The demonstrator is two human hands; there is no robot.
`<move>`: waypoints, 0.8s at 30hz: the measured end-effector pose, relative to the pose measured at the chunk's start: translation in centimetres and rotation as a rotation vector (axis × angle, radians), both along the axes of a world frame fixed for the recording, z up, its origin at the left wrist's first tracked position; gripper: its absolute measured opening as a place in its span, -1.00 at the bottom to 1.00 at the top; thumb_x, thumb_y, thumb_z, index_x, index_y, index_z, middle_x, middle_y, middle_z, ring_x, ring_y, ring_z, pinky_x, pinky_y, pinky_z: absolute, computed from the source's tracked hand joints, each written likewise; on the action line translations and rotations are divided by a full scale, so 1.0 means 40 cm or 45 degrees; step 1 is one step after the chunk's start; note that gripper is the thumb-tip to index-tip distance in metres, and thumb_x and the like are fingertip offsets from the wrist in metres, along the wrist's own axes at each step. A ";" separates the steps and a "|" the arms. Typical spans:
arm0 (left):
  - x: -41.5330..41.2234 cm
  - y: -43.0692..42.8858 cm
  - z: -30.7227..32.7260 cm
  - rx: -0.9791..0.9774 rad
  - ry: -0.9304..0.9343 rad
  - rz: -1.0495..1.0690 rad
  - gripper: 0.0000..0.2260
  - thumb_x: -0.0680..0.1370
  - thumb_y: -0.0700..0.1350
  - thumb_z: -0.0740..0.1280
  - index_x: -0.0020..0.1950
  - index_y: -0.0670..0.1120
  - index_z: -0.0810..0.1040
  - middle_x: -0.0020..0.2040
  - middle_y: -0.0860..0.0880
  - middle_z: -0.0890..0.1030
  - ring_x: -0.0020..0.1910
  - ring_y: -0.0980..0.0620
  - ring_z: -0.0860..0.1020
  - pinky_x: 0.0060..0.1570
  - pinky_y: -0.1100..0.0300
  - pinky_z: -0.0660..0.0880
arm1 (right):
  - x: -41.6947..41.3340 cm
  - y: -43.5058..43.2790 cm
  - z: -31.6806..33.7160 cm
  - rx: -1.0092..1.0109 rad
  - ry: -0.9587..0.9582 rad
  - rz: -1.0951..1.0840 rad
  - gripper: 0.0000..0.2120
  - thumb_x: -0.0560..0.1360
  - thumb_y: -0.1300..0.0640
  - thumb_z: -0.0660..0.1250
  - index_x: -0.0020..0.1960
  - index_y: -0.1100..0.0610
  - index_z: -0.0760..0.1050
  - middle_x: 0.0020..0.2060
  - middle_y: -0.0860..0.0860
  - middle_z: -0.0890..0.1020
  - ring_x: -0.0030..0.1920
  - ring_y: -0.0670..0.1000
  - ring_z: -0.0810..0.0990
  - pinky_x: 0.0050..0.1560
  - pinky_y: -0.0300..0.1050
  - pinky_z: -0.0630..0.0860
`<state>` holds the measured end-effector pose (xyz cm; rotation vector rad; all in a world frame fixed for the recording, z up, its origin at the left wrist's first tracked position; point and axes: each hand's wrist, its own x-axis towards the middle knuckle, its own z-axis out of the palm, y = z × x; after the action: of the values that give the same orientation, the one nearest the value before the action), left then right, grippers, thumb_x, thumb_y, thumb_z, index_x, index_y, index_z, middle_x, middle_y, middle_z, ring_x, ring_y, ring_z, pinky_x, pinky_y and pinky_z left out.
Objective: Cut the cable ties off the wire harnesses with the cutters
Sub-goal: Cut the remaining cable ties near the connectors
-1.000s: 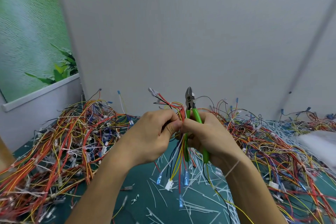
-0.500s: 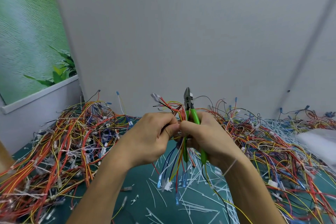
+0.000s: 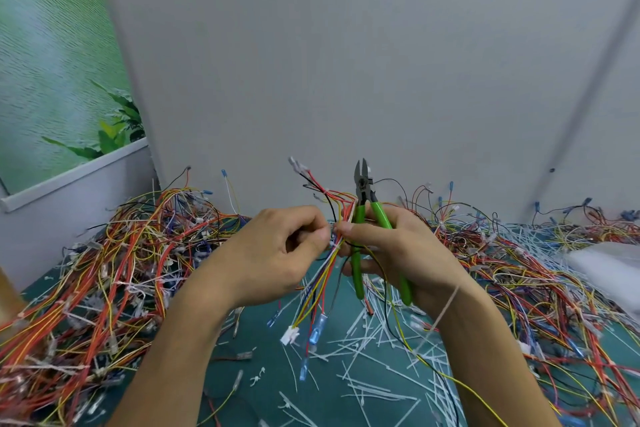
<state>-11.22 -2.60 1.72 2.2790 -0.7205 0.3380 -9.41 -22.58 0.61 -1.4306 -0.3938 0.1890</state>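
A wire harness [image 3: 320,279] of red, yellow, blue and white wires hangs upright between my hands, its white plug and blue terminals dangling over the green mat. My left hand [image 3: 277,253] pinches something small at the bundle's left side, hidden by the fingertips. My right hand [image 3: 398,253] grips the green-handled cutters [image 3: 363,204], whose dark jaws point up and stand slightly apart. The thumb of that hand presses against the bundle. No cable tie shows on the held harness.
Piles of tangled harnesses [image 3: 104,270] fill the left side, and more wires [image 3: 536,270] cover the right. Cut white cable ties [image 3: 363,374] litter the green mat [image 3: 242,340] in front. A white bag [image 3: 613,263] lies far right. A grey wall stands close behind.
My two hands have drawn a little apart at the bundle, the left one shifting left. The harness's dangling ends swing slightly. The cutters stay upright in my right hand.
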 end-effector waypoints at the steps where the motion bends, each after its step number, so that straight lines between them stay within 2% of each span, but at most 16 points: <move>1: -0.001 -0.003 -0.001 -0.001 0.006 -0.003 -0.83 0.65 -0.08 0.29 -0.15 0.02 0.52 -0.40 0.05 0.35 -0.42 0.12 0.28 -0.39 0.23 0.24 | 0.003 -0.003 -0.002 -0.011 -0.002 -0.010 -0.89 0.50 0.25 0.51 -0.18 0.11 0.65 -0.27 0.11 0.62 -0.21 0.05 0.62 -0.20 -0.03 0.65; 4: 0.000 -0.014 -0.006 -0.013 0.001 0.031 -0.84 0.61 -0.15 0.31 -0.17 0.00 0.53 -0.45 0.04 0.34 -0.45 0.11 0.26 -0.43 0.25 0.21 | 0.005 -0.006 -0.004 -0.076 -0.013 -0.063 -0.91 0.49 0.21 0.53 -0.15 0.11 0.64 -0.27 0.11 0.61 -0.21 0.05 0.61 -0.19 -0.04 0.62; 8: 0.000 -0.029 -0.012 -0.048 -0.071 0.088 -0.78 0.59 -0.14 0.33 -0.26 -0.01 0.50 -0.48 0.13 0.40 -0.50 0.13 0.33 -0.46 0.37 0.24 | 0.006 -0.006 -0.001 -0.081 0.012 -0.083 -0.88 0.38 0.12 0.57 -0.19 0.08 0.64 -0.28 0.10 0.57 -0.23 0.05 0.58 -0.19 0.00 0.57; 14: 0.004 -0.052 -0.022 -0.012 -0.246 0.133 -0.81 0.57 -0.09 0.31 -0.25 -0.03 0.46 -0.42 0.11 0.45 -0.38 0.13 0.43 -0.40 0.38 0.25 | 0.000 -0.025 0.014 -0.055 0.070 -0.082 -0.80 0.32 0.15 0.58 -0.13 0.15 0.60 -0.28 0.10 0.54 -0.31 0.03 0.53 -0.29 -0.07 0.51; 18: 0.012 -0.064 -0.038 -0.130 -0.111 0.011 -0.77 0.53 -0.06 0.23 -0.31 -0.07 0.41 -0.48 0.11 0.34 -0.48 0.13 0.29 -0.46 0.32 0.18 | -0.005 -0.032 0.023 0.010 0.105 -0.070 -0.87 0.40 0.27 0.56 -0.20 0.13 0.63 -0.31 0.10 0.54 -0.38 0.02 0.51 -0.32 -0.08 0.47; 21: 0.014 -0.079 -0.049 -0.281 0.004 -0.049 -0.72 0.53 -0.04 0.25 -0.35 -0.09 0.33 -0.47 0.11 0.26 -0.46 0.15 0.21 -0.44 0.27 0.17 | -0.006 -0.030 0.027 0.047 0.129 -0.048 -0.81 0.47 0.33 0.48 -0.25 0.11 0.62 -0.33 0.08 0.54 -0.40 0.02 0.48 -0.32 -0.07 0.44; 24: 0.011 -0.097 -0.055 -0.408 0.047 -0.077 -0.65 0.54 -0.04 0.31 -0.37 -0.01 0.23 -0.45 0.13 0.21 -0.45 0.13 0.19 -0.43 0.27 0.19 | -0.006 -0.029 0.027 0.055 0.142 -0.046 -0.76 0.48 0.33 0.46 -0.31 0.09 0.64 -0.33 0.10 0.53 -0.37 0.05 0.49 -0.33 -0.09 0.44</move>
<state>-10.79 -6.46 -0.48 1.9527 -0.6632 0.3543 -9.66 -23.74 1.70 -1.3769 -0.2791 0.2286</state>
